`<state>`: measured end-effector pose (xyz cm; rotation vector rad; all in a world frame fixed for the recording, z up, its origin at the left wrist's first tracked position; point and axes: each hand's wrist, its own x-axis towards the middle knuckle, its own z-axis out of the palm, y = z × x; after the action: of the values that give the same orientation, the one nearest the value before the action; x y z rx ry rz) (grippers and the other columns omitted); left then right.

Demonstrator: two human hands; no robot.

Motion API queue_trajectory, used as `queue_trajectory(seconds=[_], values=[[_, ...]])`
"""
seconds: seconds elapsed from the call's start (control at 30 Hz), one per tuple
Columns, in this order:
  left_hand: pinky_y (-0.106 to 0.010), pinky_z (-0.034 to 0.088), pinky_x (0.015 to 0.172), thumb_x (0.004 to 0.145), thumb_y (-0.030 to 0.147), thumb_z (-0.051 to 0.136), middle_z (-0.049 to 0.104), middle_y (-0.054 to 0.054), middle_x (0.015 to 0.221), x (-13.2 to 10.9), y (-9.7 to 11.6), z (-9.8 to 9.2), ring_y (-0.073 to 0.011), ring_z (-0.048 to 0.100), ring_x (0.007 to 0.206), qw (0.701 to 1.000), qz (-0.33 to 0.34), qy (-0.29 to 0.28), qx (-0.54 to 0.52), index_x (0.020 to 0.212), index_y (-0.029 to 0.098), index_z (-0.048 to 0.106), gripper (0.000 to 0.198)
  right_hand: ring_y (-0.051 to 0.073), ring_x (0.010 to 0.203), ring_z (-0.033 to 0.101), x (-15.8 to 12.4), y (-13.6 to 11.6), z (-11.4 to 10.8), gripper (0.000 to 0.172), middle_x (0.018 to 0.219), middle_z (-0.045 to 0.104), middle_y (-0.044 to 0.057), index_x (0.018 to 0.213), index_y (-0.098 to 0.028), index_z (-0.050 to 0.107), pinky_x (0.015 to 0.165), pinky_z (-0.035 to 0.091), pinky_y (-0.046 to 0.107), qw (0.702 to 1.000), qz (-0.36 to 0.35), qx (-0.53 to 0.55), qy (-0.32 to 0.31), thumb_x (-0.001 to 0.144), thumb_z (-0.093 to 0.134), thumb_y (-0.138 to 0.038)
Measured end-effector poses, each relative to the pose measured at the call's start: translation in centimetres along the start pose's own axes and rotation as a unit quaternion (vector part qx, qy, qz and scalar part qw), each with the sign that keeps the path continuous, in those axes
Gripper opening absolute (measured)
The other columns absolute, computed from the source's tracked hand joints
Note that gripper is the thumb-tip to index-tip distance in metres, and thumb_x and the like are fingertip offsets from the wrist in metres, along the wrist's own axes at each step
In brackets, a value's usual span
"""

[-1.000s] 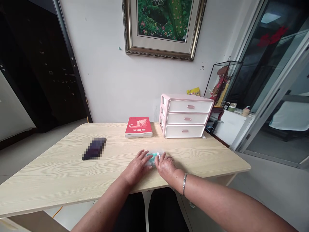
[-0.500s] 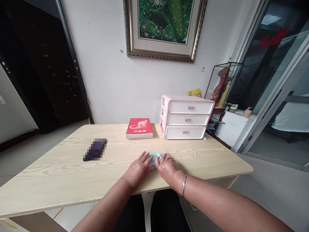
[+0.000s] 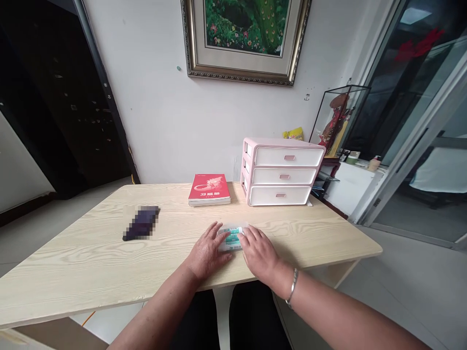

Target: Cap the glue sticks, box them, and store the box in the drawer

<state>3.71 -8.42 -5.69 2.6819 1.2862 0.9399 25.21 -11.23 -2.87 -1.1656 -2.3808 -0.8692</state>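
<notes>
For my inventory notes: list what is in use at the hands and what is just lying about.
In use:
the small clear plastic box with a teal label, between the left hand and the right hand

Lying about:
the red book
the pink-and-white three-drawer unit
the pixelated dark object
the framed peacock picture

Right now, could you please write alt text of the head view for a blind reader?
The left hand and right hand touch a small clear case with a teal label on a light wood table. Behind them lie a red book and a pink three-drawer unit; a blurred dark object lies to the left.
</notes>
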Motion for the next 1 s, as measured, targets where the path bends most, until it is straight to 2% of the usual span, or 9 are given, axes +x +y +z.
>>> queue_trajectory(seconds=[0.07, 0.13, 0.23, 0.5, 0.73, 0.8, 0.9, 1.0], values=[[-0.055, 0.038, 0.113, 0.073, 0.023, 0.074, 0.028, -0.014, 0.160, 0.0, -0.3, 0.1, -0.0365, 0.028, 0.146, 0.999, -0.012, -0.011, -0.030, 0.145, 0.023, 0.044, 0.078, 0.031, 0.125, 0.051, -1.0, -0.4, 0.2, 0.030, 0.126, 0.062, 0.019, 0.118, -0.010, 0.062, 0.105, 0.042, 0.046, 0.998, 0.000, 0.028, 0.064, 0.090, 0.051, -0.012], [-0.052, 0.038, 0.113, 0.071, 0.012, 0.069, 0.022, -0.013, 0.162, 0.0, -0.5, 0.2, -0.0339, 0.032, 0.145, 0.998, -0.022, -0.021, -0.062, 0.149, 0.024, 0.037, 0.086, 0.031, 0.128, 0.049, -1.8, -1.2, 1.0, 0.031, 0.130, 0.060, 0.020, 0.120, -0.010, 0.062, 0.106, 0.040, 0.047, 0.996, -0.010, 0.031, 0.086, 0.091, 0.050, -0.011], [-0.050, 0.036, 0.115, 0.069, 0.007, 0.067, 0.029, -0.013, 0.159, 0.0, -0.7, 0.1, -0.0319, 0.037, 0.142, 0.995, -0.039, -0.011, -0.094, 0.146, 0.024, 0.044, 0.082, 0.032, 0.126, 0.051, -1.8, -2.3, 2.5, 0.035, 0.130, 0.060, 0.024, 0.125, -0.006, 0.060, 0.104, 0.041, 0.050, 0.996, -0.026, 0.010, 0.084, 0.091, 0.050, -0.012], [-0.047, 0.040, 0.112, 0.069, 0.030, 0.082, 0.053, -0.016, 0.142, 0.0, -1.1, -0.9, -0.0324, 0.050, 0.132, 0.967, -0.119, 0.027, -0.223, 0.134, 0.020, 0.060, 0.069, 0.035, 0.113, 0.061, 0.6, -3.2, 4.9, 0.040, 0.119, 0.065, 0.030, 0.127, -0.001, 0.058, 0.097, 0.044, 0.055, 0.995, -0.058, -0.015, 0.086, 0.091, 0.048, -0.013], [-0.050, 0.039, 0.112, 0.063, 0.041, 0.086, 0.056, -0.016, 0.140, 0.1, -1.4, -0.9, -0.0341, 0.050, 0.131, 0.957, -0.137, 0.031, -0.254, 0.124, 0.019, 0.068, 0.067, 0.039, 0.103, 0.067, 1.5, -3.4, 4.3, 0.040, 0.110, 0.066, 0.035, 0.122, 0.003, 0.056, 0.087, 0.047, 0.058, 0.988, -0.110, -0.099, 0.033, 0.091, 0.048, -0.021], [-0.047, 0.046, 0.105, 0.064, 0.044, 0.085, 0.055, -0.016, 0.141, 0.1, -1.5, -1.0, -0.0335, 0.055, 0.126, 0.950, -0.153, 0.020, -0.271, 0.123, 0.019, 0.068, 0.067, 0.039, 0.099, 0.068, 2.3, -3.2, 3.7, 0.039, 0.108, 0.067, 0.035, 0.121, 0.003, 0.056, 0.083, 0.049, 0.058, 0.984, -0.128, -0.122, 0.015, 0.091, 0.047, -0.021], [-0.037, 0.057, 0.084, 0.069, 0.048, 0.080, 0.051, -0.017, 0.144, 0.1, -1.7, -1.1, -0.0262, 0.067, 0.101, 0.935, -0.183, 0.003, -0.302, 0.125, 0.017, 0.067, 0.065, 0.039, 0.094, 0.070, 3.4, -3.0, 3.0, 0.038, 0.105, 0.067, 0.036, 0.121, 0.003, 0.055, 0.078, 0.051, 0.057, 0.981, -0.143, -0.133, -0.011, 0.091, 0.046, -0.019], [-0.031, 0.057, 0.070, 0.070, 0.049, 0.078, 0.050, -0.018, 0.144, 0.0, -1.8, -1.2, -0.0184, 0.067, 0.081, 0.932, -0.188, 0.003, -0.309, 0.126, 0.017, 0.066, 0.065, 0.040, 0.093, 0.070, 3.9, -3.0, 2.8, 0.040, 0.104, 0.067, 0.036, 0.122, 0.004, 0.054, 0.076, 0.052, 0.056, 0.978, -0.152, -0.144, -0.017, 0.090, 0.047, -0.020]])
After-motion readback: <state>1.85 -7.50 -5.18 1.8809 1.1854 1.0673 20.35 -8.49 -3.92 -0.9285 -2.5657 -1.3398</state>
